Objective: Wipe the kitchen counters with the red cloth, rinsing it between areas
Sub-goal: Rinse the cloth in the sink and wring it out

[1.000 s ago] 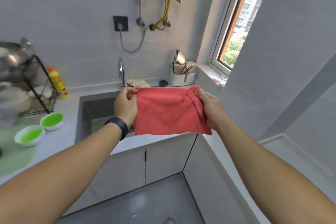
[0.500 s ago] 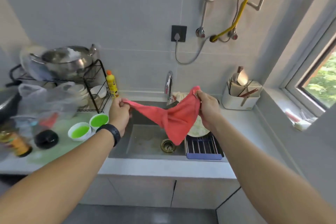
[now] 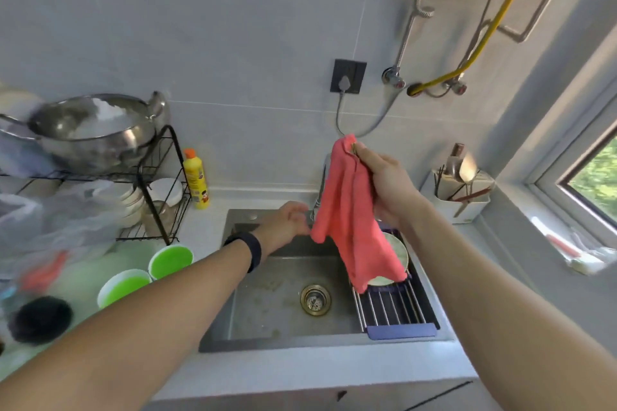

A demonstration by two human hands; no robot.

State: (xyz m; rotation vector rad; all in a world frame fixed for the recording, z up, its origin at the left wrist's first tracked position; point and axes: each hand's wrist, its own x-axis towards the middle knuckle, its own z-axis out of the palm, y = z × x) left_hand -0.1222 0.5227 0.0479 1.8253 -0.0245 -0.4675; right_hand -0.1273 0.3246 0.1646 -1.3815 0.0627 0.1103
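One red cloth (image 3: 350, 210). Two hands: left hand (image 3: 287, 220), right hand (image 3: 387, 180). One sink (image 3: 267, 320); one drain (image 3: 315, 300) in it; one roll-up rack (image 3: 394, 307) across sink's right side. Two green bowls (image 3: 143, 274) left of sink. One yellow bottle (image 3: 196, 178) behind sink's left corner. One metal pot (image 3: 90, 130) on one wire rack (image 3: 157, 197).

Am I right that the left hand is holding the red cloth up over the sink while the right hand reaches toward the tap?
Not quite: the hands are swapped. In the head view the right hand holds the red cloth up over the sink, and the left hand reaches toward the tap.
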